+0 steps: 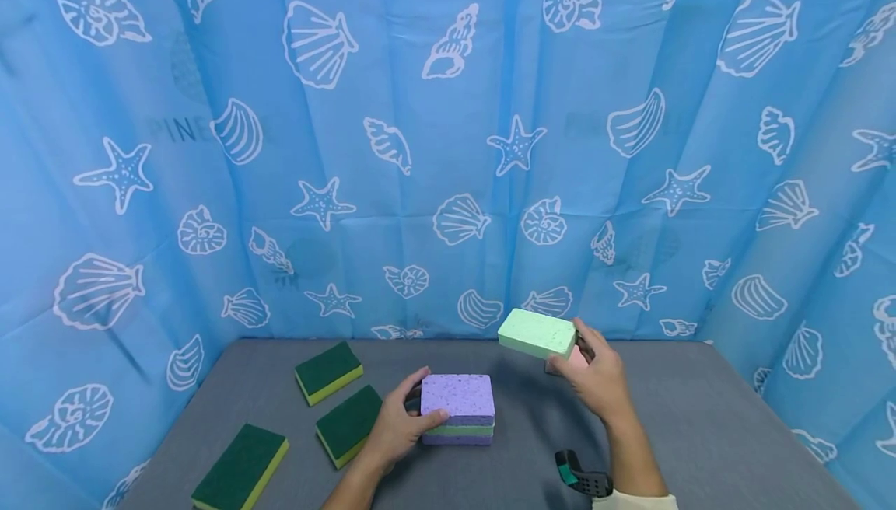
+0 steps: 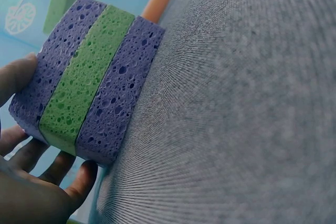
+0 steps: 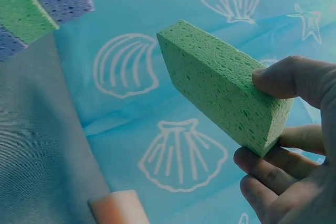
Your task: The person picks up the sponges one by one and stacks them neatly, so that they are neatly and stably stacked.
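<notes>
A stack of purple and green sponges [image 1: 457, 409] sits on the grey table, a green layer between two purple ones. My left hand [image 1: 399, 426] holds the stack at its left side. In the left wrist view the thumb lies against the top purple sponge [image 2: 63, 45], with the other fingers around the stack's end. My right hand [image 1: 596, 374] pinches a light green sponge [image 1: 537, 331] by one end, raised above the table to the right of the stack. The right wrist view shows the thumb on one face of this green sponge [image 3: 220, 82] and fingers beneath.
Several green-and-yellow scouring sponges [image 1: 241, 467] lie on the left of the grey table [image 1: 700, 432]. A pale orange-pink sponge [image 1: 577, 360] lies behind my right hand, partly hidden. The blue shell-patterned curtain [image 1: 448, 144] hangs behind the table and along both sides.
</notes>
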Motion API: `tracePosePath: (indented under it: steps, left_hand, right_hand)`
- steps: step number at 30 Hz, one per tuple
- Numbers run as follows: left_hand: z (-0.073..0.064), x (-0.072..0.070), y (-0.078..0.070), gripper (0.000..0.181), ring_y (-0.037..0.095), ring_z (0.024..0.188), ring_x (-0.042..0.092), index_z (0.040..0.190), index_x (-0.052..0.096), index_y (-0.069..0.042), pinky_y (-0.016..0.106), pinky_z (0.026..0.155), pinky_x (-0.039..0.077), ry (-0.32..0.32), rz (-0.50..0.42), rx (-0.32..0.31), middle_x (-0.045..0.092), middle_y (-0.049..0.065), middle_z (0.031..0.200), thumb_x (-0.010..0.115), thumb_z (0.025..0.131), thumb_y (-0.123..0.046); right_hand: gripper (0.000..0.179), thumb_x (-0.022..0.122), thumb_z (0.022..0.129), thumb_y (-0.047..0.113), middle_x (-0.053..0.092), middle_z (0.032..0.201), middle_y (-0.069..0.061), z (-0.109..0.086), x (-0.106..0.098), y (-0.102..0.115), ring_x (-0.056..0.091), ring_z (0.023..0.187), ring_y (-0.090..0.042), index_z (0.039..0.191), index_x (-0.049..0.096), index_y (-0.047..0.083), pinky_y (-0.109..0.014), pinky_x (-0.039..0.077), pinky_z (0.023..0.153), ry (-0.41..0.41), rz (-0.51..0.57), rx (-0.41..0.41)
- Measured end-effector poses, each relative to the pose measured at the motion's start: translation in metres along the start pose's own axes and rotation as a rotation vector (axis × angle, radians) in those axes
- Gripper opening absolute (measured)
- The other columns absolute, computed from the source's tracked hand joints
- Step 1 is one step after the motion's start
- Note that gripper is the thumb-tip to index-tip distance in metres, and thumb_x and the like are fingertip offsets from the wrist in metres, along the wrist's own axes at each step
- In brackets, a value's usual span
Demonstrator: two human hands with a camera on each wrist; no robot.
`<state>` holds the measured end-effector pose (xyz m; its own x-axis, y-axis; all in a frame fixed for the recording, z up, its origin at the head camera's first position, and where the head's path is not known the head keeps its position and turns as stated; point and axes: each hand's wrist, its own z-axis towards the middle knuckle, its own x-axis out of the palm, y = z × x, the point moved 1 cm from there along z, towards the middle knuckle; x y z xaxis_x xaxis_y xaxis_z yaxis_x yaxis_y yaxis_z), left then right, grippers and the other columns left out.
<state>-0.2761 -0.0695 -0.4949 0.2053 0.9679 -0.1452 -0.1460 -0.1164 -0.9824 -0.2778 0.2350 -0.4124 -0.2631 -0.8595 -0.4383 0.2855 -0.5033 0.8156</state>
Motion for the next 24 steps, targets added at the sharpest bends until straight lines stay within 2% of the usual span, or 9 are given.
tracePosePath:
  steps: [17, 19, 24]
  left_hand:
    - [-0.001, 0.0, -0.001, 0.083, 0.038, 0.126, 0.041, 0.147, 0.037, -0.001, 0.049, 0.095, 0.043, -0.002, -0.01, 0.007, 0.043, 0.021, 0.141, 0.08, 0.081, -0.028]
    - [0.0, 0.001, -0.001, 0.082, 0.039, 0.125, 0.041, 0.146, 0.038, 0.0, 0.049, 0.094, 0.044, -0.004, -0.011, 0.012, 0.043, 0.021, 0.141, 0.08, 0.081, -0.027]
    - [0.0, 0.0, 0.0, 0.082, 0.039, 0.126, 0.04, 0.146, 0.038, 0.0, 0.049, 0.094, 0.044, 0.0, -0.01, 0.02, 0.042, 0.021, 0.141, 0.08, 0.081, -0.028]
  right_hand:
    - [0.078, 0.075, 0.084, 0.004, 0.037, 0.142, -0.027, -0.004, -0.011, 0.015, 0.041, 0.127, -0.042, 0.147, 0.03, -0.009, -0.046, 0.035, 0.099, -0.036, 0.041, -0.067]
    - [0.078, 0.075, 0.084, 0.004, 0.037, 0.142, -0.027, -0.005, -0.012, 0.017, 0.041, 0.128, -0.042, 0.147, 0.03, -0.008, -0.043, 0.036, 0.099, -0.034, 0.045, -0.08]
    - [0.077, 0.074, 0.084, 0.003, 0.037, 0.143, -0.026, -0.007, -0.013, 0.02, 0.039, 0.128, -0.044, 0.147, 0.031, -0.008, -0.015, 0.037, 0.094, -0.025, 0.068, -0.116]
